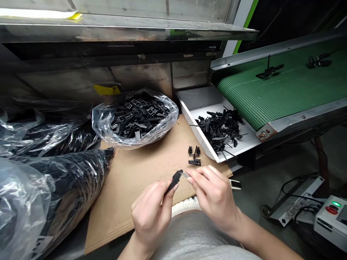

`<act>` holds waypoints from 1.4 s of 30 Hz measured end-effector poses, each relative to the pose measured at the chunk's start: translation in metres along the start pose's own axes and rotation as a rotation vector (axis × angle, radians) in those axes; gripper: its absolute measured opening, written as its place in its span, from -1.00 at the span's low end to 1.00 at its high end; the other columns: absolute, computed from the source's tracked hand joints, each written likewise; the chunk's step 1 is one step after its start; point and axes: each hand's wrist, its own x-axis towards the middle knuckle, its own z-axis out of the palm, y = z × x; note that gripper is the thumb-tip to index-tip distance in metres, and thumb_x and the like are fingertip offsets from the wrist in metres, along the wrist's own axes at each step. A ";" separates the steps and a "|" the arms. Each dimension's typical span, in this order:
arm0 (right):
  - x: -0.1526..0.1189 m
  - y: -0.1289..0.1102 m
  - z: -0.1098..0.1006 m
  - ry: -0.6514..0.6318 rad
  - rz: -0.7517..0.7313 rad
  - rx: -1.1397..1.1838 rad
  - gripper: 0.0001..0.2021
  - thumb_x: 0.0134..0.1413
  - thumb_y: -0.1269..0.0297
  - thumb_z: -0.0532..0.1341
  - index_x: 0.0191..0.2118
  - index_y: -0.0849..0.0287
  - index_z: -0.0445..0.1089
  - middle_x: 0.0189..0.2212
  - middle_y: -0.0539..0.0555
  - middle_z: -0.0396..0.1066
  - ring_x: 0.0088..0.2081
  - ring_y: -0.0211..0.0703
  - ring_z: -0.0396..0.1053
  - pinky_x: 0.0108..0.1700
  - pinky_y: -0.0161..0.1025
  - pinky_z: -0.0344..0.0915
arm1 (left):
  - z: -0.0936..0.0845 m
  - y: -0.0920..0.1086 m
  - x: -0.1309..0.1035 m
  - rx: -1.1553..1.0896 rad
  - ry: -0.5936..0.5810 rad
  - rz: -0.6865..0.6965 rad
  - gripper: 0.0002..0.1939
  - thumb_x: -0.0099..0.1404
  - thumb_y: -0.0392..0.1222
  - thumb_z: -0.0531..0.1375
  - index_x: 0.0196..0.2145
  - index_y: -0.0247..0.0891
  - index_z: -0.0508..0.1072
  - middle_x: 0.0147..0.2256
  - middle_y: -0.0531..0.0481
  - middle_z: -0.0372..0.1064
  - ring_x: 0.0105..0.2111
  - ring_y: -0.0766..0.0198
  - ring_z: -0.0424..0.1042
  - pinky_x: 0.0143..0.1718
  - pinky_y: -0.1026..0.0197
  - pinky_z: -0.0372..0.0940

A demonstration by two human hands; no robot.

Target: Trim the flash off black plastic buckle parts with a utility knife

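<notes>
My left hand [154,209] pinches a small black plastic part [173,181], long and narrow, between thumb and fingers. In my right hand [213,189] is a knife, its thin grey blade [184,174] touching or very close to the upper end of that part. A pale handle end with a black inset [235,184] shows past the right hand's far side; most of the handle is hidden by the fingers. Just beyond my hands, a black moulded piece with a branching runner [194,155] lies on the cardboard sheet [127,187].
A clear plastic bag [170,104] full of black parts stands open behind. At right, a white tray [189,104] holds black moulded pieces below the green conveyor belt [271,97], which carries more. Filled bags [78,180] lie left. A control box [332,216] is lower right.
</notes>
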 end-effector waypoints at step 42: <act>0.027 0.006 0.002 -0.449 0.547 1.041 -0.67 0.08 0.19 0.11 -0.62 0.25 0.24 -0.74 -0.10 0.18 -0.68 -0.43 0.05 -0.61 -0.44 0.01 | -0.011 0.006 0.013 -0.903 -0.277 -0.974 -0.81 0.17 -0.17 0.11 -0.52 -0.33 0.35 -0.68 0.12 0.24 -0.75 0.55 0.03 -0.68 0.39 -0.10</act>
